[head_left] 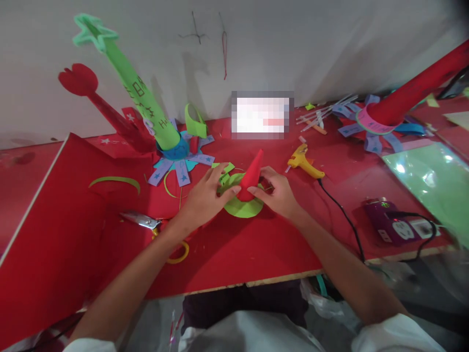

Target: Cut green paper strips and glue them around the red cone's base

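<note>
A red paper cone point(250, 180) stands point up, leaning slightly right, on a round green paper disc point(244, 210) lying on the red table. My left hand point(208, 195) is at the cone's left side, its thumb pressed to the base and its fingers curved over the disc's far left edge. From the right, my right hand point(280, 193) grips the cone with the thumb at the front of the base and the fingers round behind, partly hidden. Small green paper pieces point(224, 168) lie beside my left fingertips.
A yellow glue gun point(306, 161) lies right of my hands. Yellow-handled scissors point(146, 221) lie under my left forearm. A tall green paper tube point(141, 93) stands back left; a red paper tube point(421, 83) leans right. A purple power adapter point(390, 222) sits near the front edge.
</note>
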A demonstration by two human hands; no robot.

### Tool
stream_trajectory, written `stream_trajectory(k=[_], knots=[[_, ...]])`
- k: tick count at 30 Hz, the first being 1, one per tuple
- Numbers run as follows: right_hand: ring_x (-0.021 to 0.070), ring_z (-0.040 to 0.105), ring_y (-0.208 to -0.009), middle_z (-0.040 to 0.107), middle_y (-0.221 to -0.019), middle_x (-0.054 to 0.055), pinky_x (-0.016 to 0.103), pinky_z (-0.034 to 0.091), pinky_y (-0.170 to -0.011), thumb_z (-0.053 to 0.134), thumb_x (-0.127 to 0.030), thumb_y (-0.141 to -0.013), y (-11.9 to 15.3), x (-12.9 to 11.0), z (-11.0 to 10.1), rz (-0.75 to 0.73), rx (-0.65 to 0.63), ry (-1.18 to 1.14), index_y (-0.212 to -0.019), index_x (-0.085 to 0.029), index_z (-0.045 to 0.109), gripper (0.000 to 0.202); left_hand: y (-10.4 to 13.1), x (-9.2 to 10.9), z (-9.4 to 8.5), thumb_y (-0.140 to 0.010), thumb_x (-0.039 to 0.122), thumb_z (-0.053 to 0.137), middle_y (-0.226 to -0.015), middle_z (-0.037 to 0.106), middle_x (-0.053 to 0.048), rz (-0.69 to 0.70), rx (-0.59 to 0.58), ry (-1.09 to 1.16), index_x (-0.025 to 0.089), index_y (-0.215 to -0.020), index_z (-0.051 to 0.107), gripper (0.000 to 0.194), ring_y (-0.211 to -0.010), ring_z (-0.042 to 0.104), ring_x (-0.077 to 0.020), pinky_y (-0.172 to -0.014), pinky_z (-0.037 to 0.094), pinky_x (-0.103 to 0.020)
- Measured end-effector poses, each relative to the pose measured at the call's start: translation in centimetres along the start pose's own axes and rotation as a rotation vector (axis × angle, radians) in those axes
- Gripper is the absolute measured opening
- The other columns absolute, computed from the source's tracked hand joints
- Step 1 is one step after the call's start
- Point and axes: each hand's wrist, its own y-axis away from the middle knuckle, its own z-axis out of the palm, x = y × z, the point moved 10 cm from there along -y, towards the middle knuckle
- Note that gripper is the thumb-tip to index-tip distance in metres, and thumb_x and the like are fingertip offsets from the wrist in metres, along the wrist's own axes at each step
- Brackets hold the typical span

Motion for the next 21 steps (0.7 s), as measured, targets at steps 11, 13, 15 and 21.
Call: stream_trajectory(k=[11, 13, 15, 21], knots=[[0.0252, 0.067, -0.092, 0.074, -0.105, 0.008, 0.040, 0.054, -0.081, 0.071, -0.061, -0.092, 0.3, 0.3, -0.8, -0.021, 0.106, -0.103, -0.107, -0.026, 0.070, 0.038, 1.4, -4.4, -0.6, -0.098, 0.032, 0.053, -0.078, 0.073, -0.002, -0.107, -0.092, 0.093, 0.019, -0.107, 0.074, 0.027, -0.067, 0.063, -0.0160, -0.066, 0.045, -0.028], [0.0234, 0.065, -0.087, 0.071, -0.098, 0.006, 0.038, 0.054, -0.077, 0.073, -0.062, -0.090, 0.2, 1.1, -1.3, 0.020, 0.166, -0.191, -0.104, -0.026, 0.068, 0.039, 1.5, -5.0, -3.2, -0.099, 0.029, 0.051, -0.087, 0.076, -0.005, -0.106, -0.038, -0.185, 0.021, -0.099, 0.074, 0.024, -0.078, 0.069, -0.0203, -0.070, 0.044, -0.030], [0.0219, 0.063, -0.083, 0.068, -0.092, 0.004, 0.036, 0.052, -0.074, 0.073, -0.063, -0.090, 0.1, 1.8, -1.9, 0.065, 0.237, -0.290, -0.101, -0.026, 0.067, 0.039, 1.8, -6.1, -6.6, -0.102, 0.027, 0.047, -0.096, 0.077, -0.008, -0.169, 0.071, -0.531, 0.025, -0.105, 0.074, 0.028, -0.081, 0.070, -0.0252, -0.070, 0.044, -0.034], [0.0164, 0.057, -0.071, 0.059, -0.084, -0.001, 0.031, 0.051, -0.065, 0.076, -0.060, -0.088, 0.1, 4.9, -2.4, 0.278, 0.381, -0.635, -0.094, -0.028, 0.060, 0.036, 2.5, -5.0, -9.9, -0.103, 0.020, 0.046, -0.129, 0.069, -0.018, -0.073, 0.269, -0.874, 0.020, -0.130, 0.068, 0.035, -0.110, 0.068, -0.0349, -0.085, 0.054, -0.044]])
